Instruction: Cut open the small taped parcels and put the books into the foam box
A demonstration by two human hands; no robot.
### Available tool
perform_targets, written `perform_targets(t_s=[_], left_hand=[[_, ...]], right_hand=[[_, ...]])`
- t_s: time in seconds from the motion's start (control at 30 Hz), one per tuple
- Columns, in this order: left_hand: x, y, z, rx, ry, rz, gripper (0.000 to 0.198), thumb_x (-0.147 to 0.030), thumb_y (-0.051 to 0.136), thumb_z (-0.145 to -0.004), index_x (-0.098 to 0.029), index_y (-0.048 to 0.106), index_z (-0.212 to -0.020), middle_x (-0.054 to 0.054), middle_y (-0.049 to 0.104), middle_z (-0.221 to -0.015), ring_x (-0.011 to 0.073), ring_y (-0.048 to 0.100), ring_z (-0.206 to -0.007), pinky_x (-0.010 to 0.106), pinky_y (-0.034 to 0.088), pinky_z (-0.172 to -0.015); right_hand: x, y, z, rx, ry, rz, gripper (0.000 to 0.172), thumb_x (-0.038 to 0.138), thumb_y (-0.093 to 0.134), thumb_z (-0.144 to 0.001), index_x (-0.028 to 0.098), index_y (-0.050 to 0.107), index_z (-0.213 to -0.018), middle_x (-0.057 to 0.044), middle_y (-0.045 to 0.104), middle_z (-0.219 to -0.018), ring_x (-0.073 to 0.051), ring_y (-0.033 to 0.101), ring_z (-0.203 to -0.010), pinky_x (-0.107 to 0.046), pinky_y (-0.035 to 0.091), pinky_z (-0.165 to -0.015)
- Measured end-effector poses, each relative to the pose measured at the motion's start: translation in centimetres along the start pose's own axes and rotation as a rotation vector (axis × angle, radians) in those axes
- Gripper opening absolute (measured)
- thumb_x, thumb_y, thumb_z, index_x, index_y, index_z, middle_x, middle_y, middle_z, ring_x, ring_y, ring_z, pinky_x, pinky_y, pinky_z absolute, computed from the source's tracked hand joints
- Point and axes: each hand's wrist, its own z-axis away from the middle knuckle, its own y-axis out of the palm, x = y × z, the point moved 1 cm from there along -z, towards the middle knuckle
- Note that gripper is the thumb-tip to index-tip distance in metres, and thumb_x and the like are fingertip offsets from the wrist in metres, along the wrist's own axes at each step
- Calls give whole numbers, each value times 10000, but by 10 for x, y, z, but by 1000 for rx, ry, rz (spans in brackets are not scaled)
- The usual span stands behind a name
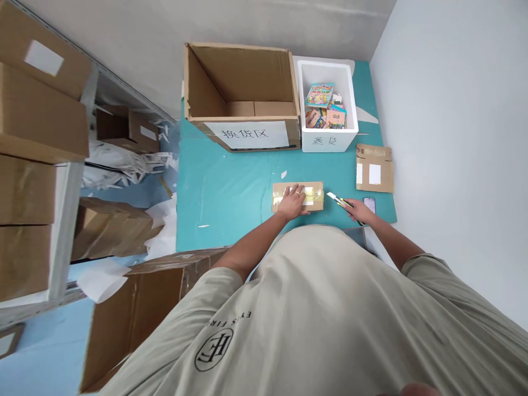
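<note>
A small cardboard parcel point(317, 193) sealed with yellow tape lies on the teal table point(231, 187) just in front of me. My left hand point(293, 202) rests flat on top of it, fingers spread, a ring on one finger. My right hand point(359, 210) is closed around a yellow utility knife point(337, 200), its blade end pointing at the parcel's right side, a short gap away. A dark phone point(369, 204) lies just beyond my right hand.
A large open cardboard box point(241, 96) with a white label stands at the table's back. Beside it is a white foam box point(328, 137) holding colourful books. A flat cardboard envelope point(374, 168) lies at right. Cartons fill shelves at left and stand by my side.
</note>
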Motion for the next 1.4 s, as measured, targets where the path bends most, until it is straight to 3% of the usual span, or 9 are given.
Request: perform_targets(t_s=[0.13, 0.23, 0.5, 0.63, 0.77, 0.9, 1.03, 1.2, 1.4], left_hand=[[-4, -12, 5, 38, 24, -67, 741, -498, 855, -958, -178, 712, -1611, 255, 404, -1954, 521, 287, -1844, 746, 226, -1478], [-10, -17, 14, 49, -5, -92, 710, -465, 801, -989, -178, 691, -1629, 246, 351, -1981, 507, 295, -1841, 753, 185, -1489], [-10, -27, 25, -38, -40, -84, 557, -205, 633, -1052, -285, 759, -1589, 199, 536, -1866, 464, 469, -1724, 773, 211, -1468], [5, -43, 13, 35, 39, -91, 467, -212, 578, -1100, -327, 849, -1462, 177, 611, -1759, 452, 509, -1647, 757, 307, -1420], [3, -52, 4, 151, 24, -67, 471, -396, 731, -1057, -254, 863, -1486, 238, 599, -1714, 517, 445, -1654, 700, 509, -1280], [-16, -45, -1, 85, -102, -41, 618, -637, 655, -1114, -123, 914, -1338, 305, 572, -1719, 561, 406, -1675, 686, 533, -1268], [-26, -32, -8, 10, -173, -66, 557, -513, 579, -1149, -117, 911, -1358, 285, 529, -1811, 547, 326, -1769, 738, 393, -1393], [-19, -32, -9, 98, -84, -135, 513, -344, 709, -1001, -98, 905, -1406, 250, 387, -1953, 571, 129, -1863, 749, 266, -1462], [-7, -43, -1, 156, -36, -263, 483, -188, 637, -1031, -150, 908, -1430, 160, 278, -2028, 528, 218, -1855, 765, 264, -1461]], right_hand=[[1, 49, 2, -132, 18, -310, 364, 580, 658, -1202, 229, 716, -1282, 43, 708, -785, -130, 647, -577, -213, 517, -556], [3, 84, 7, -220, 44, -567, 432, 671, 731, -1140, 254, 641, -1068, 48, 703, -761, -127, 649, -569, -220, 537, -551], [-4, 137, 28, -321, 117, -880, 458, 668, 824, -1064, 269, 602, -1016, 48, 699, -742, -138, 647, -565, -246, 546, -546], [-6, 151, 33, -374, 145, -957, 442, 649, 820, -1059, 272, 593, -1014, 54, 695, -724, -143, 649, -569, -254, 558, -564], [-7, 153, 34, -397, 179, -1022, 378, 601, 791, -1080, 272, 609, -1043, 53, 697, -729, -154, 673, -579, -260, 577, -572], [-7, 142, 30, -393, 188, -1065, 263, 491, 759, -1096, 270, 617, -1081, 54, 707, -752, -149, 686, -592, -256, 614, -594], [-7, 127, 25, -344, 164, -1041, 173, 349, 769, -1062, 270, 630, -1127, 61, 717, -764, -142, 698, -605, -242, 631, -602], [-12, 112, 23, -280, 139, -977, 201, 268, 775, -1040, 268, 659, -1205, 55, 734, -786, -157, 745, -646, -258, 656, -618], [-25, 100, 17, -210, 131, -913, 226, 252, 769, -1023, 253, 686, -1233, 41, 778, -840, -145, 737, -618, -233, 585, -569]])
